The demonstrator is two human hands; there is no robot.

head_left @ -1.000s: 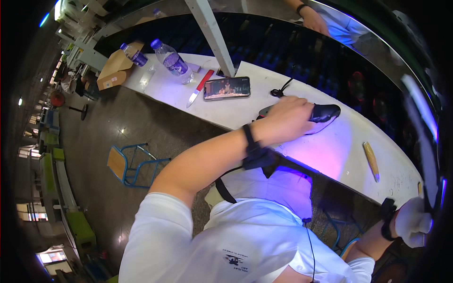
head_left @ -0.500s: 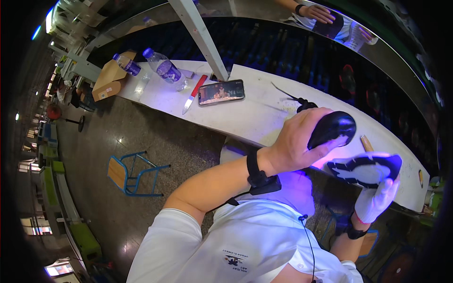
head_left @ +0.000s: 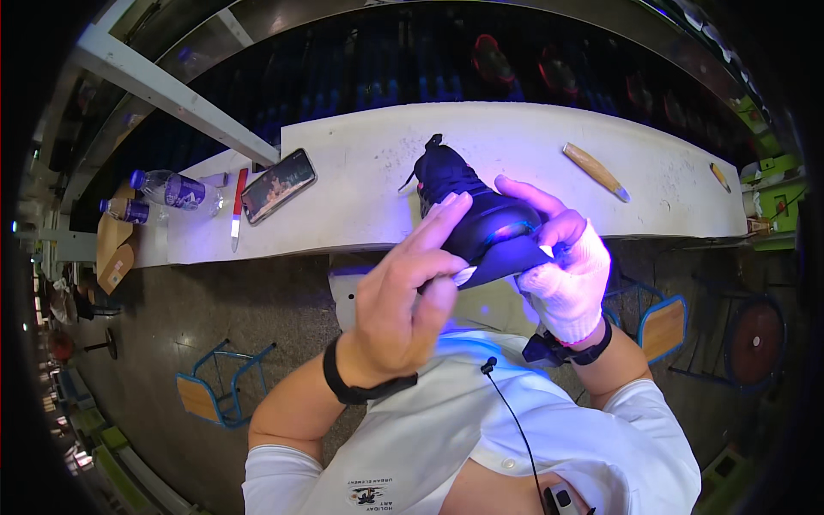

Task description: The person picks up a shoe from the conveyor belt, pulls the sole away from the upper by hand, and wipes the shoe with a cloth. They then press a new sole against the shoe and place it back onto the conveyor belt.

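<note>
A black lace-up shoe upper (head_left: 455, 184) is in front of me over the bench edge, its toe toward me. A black sole (head_left: 502, 262) sits against the toe end, and I cannot tell whether the two fit flush along their hidden side. My bare left hand (head_left: 399, 296) grips the left side, fingers along the upper and thumb lower by the sole. My right hand (head_left: 566, 275), in a white glove with bare fingertips, pinches the sole's right edge, with its fingers reaching over the toe. Violet light falls on the toe and glove.
On the white bench (head_left: 343, 146) lie a wooden-handled tool (head_left: 596, 172), a phone (head_left: 279, 186), a red-handled knife (head_left: 238, 210) and two bottles (head_left: 176, 190). A dark conveyor (head_left: 386, 64) carrying shoe parts runs behind. A post (head_left: 180, 94) rises at left; stools (head_left: 661, 330) stand below.
The shoe upper and the sole, held apart before, are now together. Both hands have come close to each other in the middle, and the view has turned to the right.
</note>
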